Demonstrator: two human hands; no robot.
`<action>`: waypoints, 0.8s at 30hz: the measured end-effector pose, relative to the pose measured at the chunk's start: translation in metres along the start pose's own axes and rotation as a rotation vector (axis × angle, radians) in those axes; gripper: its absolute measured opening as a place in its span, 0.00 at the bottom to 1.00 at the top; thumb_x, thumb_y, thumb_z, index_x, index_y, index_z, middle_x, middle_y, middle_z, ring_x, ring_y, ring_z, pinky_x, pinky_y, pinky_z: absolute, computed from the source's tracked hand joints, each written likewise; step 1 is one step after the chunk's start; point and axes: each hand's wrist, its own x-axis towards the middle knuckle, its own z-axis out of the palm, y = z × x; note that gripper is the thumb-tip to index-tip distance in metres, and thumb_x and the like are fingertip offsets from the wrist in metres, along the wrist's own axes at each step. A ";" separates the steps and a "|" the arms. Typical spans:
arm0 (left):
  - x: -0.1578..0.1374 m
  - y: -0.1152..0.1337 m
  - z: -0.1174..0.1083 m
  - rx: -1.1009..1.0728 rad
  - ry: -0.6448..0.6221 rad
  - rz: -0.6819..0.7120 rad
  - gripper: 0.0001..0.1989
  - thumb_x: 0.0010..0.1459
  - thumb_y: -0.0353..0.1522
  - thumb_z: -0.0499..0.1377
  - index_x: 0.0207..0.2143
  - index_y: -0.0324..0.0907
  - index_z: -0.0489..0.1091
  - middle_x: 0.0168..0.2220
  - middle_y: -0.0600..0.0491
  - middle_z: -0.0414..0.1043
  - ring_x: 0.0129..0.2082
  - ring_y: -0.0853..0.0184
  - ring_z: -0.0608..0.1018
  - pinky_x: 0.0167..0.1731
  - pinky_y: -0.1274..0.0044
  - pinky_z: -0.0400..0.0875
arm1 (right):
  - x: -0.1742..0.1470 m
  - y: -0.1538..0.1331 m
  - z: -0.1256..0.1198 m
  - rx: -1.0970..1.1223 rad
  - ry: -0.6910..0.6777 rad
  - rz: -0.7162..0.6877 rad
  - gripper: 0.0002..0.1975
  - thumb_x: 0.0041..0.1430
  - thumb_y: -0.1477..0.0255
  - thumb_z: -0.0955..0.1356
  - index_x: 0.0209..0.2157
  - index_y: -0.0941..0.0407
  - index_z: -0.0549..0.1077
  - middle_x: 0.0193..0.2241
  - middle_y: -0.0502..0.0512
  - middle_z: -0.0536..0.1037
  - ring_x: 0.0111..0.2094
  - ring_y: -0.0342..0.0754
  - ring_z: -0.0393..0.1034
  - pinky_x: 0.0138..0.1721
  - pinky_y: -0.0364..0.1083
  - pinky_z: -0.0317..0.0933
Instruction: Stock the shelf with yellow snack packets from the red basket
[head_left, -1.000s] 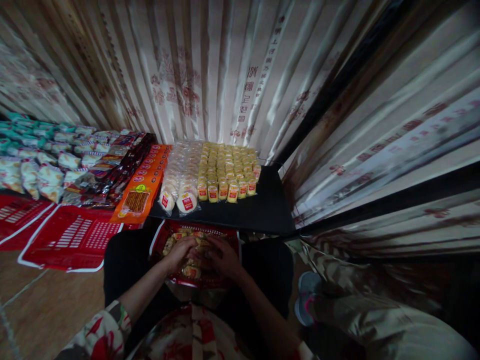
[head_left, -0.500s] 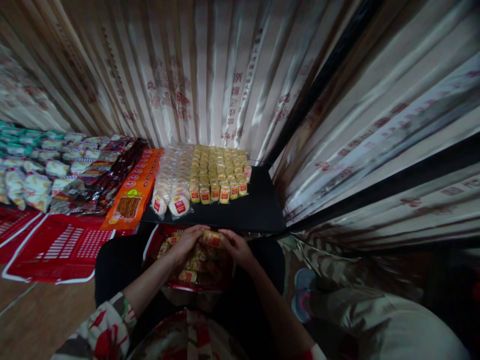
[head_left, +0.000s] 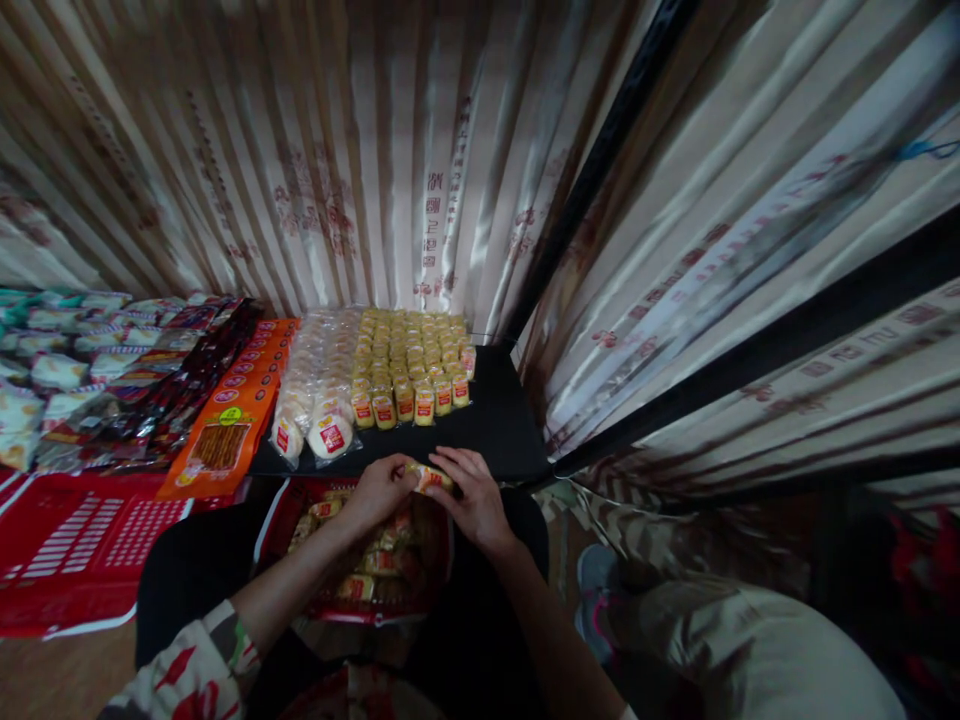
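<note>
Fingers (head_left: pixel 460 474) barely parted; pinching yellow packet (head_left: pixel 430 478)

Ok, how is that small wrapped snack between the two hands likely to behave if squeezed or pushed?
The wrapped snack is probably light: it is small, and the left hand and right hand hold it by the fingers. Its plastic wrapper may be slightly slippery. Its blocky shape suggests it would slide rather than roll.
</note>
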 end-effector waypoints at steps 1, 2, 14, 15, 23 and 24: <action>0.004 0.005 0.001 0.035 0.004 0.014 0.11 0.50 0.34 0.54 0.33 0.37 0.70 0.24 0.55 0.70 0.22 0.72 0.70 0.25 0.81 0.63 | 0.001 -0.002 -0.004 -0.038 -0.005 -0.051 0.21 0.53 0.62 0.68 0.49 0.50 0.70 0.47 0.55 0.73 0.50 0.53 0.62 0.51 0.54 0.59; 0.009 0.011 0.003 0.062 0.013 0.019 0.12 0.51 0.35 0.53 0.34 0.37 0.70 0.24 0.56 0.70 0.20 0.73 0.70 0.24 0.81 0.63 | 0.002 -0.004 -0.007 -0.067 -0.008 -0.081 0.22 0.53 0.62 0.68 0.50 0.51 0.69 0.47 0.55 0.73 0.49 0.53 0.62 0.50 0.54 0.60; 0.067 0.065 0.043 0.146 0.052 0.288 0.16 0.56 0.38 0.51 0.41 0.38 0.69 0.30 0.52 0.73 0.29 0.70 0.73 0.31 0.78 0.69 | 0.031 0.044 -0.026 0.012 0.325 0.338 0.23 0.52 0.59 0.66 0.46 0.58 0.70 0.37 0.58 0.74 0.29 0.47 0.68 0.29 0.46 0.65; 0.070 0.067 0.047 0.132 0.060 0.286 0.17 0.56 0.37 0.51 0.43 0.37 0.69 0.32 0.51 0.73 0.30 0.70 0.73 0.33 0.78 0.69 | 0.038 0.051 -0.029 0.014 0.357 0.402 0.24 0.51 0.57 0.66 0.46 0.58 0.70 0.37 0.58 0.74 0.27 0.46 0.67 0.28 0.46 0.65; 0.072 0.052 0.072 0.301 0.022 0.258 0.15 0.52 0.27 0.51 0.41 0.38 0.71 0.37 0.50 0.72 0.30 0.71 0.73 0.37 0.77 0.69 | 0.106 0.101 -0.037 -0.051 0.466 0.469 0.26 0.49 0.58 0.66 0.47 0.60 0.68 0.38 0.61 0.75 0.37 0.52 0.69 0.39 0.49 0.62; 0.070 0.049 0.072 0.314 0.002 0.263 0.14 0.52 0.26 0.50 0.40 0.38 0.71 0.37 0.50 0.72 0.30 0.71 0.73 0.37 0.77 0.69 | 0.114 0.106 -0.036 -0.088 0.460 0.472 0.26 0.49 0.59 0.67 0.47 0.61 0.68 0.38 0.61 0.75 0.38 0.53 0.69 0.39 0.49 0.62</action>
